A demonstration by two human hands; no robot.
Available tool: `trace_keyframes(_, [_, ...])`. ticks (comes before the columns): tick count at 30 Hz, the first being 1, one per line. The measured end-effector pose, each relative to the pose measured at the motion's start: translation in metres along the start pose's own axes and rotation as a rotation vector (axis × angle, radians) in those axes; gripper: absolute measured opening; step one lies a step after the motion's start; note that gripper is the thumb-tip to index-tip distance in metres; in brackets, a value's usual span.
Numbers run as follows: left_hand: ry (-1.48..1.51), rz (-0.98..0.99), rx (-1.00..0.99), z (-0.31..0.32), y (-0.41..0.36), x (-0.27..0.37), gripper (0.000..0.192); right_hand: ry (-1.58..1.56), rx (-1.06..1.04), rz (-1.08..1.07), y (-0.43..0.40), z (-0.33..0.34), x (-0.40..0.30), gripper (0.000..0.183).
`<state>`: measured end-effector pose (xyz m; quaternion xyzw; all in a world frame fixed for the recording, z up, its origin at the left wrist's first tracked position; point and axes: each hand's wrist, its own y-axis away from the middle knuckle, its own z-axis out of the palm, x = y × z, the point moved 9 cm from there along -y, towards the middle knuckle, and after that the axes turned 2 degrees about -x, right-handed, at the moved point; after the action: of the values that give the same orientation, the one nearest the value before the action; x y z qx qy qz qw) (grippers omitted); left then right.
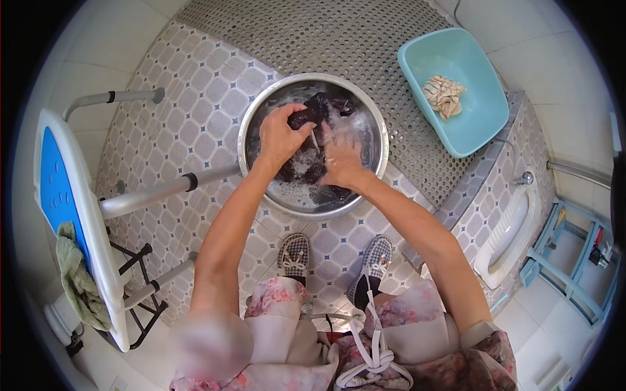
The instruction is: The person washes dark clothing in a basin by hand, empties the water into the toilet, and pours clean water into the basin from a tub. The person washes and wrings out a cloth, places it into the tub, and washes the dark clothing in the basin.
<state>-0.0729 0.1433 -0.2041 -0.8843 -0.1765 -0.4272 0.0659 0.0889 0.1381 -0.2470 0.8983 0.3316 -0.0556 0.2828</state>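
Observation:
A round metal basin [314,216] on the tiled floor in front of me holds sudsy water and a wet dark garment [320,105]. Over the basin's left half, my left hand [281,134] grips a fold of the garment between thumb and fingers. My right hand [342,156] is on the right side, slightly blurred, its fingers spread among the foam against the cloth. A small pale strip, perhaps a label, shows on the fabric between my hands. Parts of the garment are under water and foam.
At the upper right, a light-blue plastic tub [481,124] holds a crumpled beige cloth [444,95]. A perforated mat [313,39] lies beyond the basin. A blue-and-white shower chair [61,181] with a green towel [78,278] stands left; a squat toilet [508,239] is right.

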Motion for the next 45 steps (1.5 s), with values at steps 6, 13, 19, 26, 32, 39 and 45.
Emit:
trace_keyframes(6, [-0.065, 0.482, 0.179, -0.041, 0.038, 0.082, 0.037, -0.714, 0.347, -0.278, 0.02, -0.065, 0.045, 0.054])
trace_keyframes(13, [-0.268, 0.728, 0.006, -0.006, 0.086, 0.121, 0.049, -0.46, 0.511, -0.107, 0.007, -0.102, 0.026, 0.051])
trace_keyframes(19, [0.285, 0.251, -0.196, -0.011, 0.088, 0.076, 0.058, -0.386, 0.277, -0.148, 0.009, -0.039, 0.031, 0.058])
trace_keyframes(26, [-0.37, 0.001, -0.098, 0.029, 0.07, 0.007, 0.056, -0.122, 0.334, -0.053, 0.013, -0.003, 0.003, 0.06])
trace_keyframes(32, [-0.402, -0.107, -0.152, 0.043, 0.018, -0.034, 0.046, -0.158, 0.375, -0.041, -0.018, -0.005, 0.012, 0.056])
trace_keyframes(39, [-0.276, -0.313, -0.006, 0.033, -0.005, -0.065, 0.034, -0.305, 0.373, 0.063, -0.047, -0.038, 0.033, 0.045])
trace_keyframes(45, [0.463, -0.281, 0.197, 0.008, 0.019, -0.026, 0.02, -0.511, 0.253, 0.194, -0.044, -0.036, 0.06, 0.043])
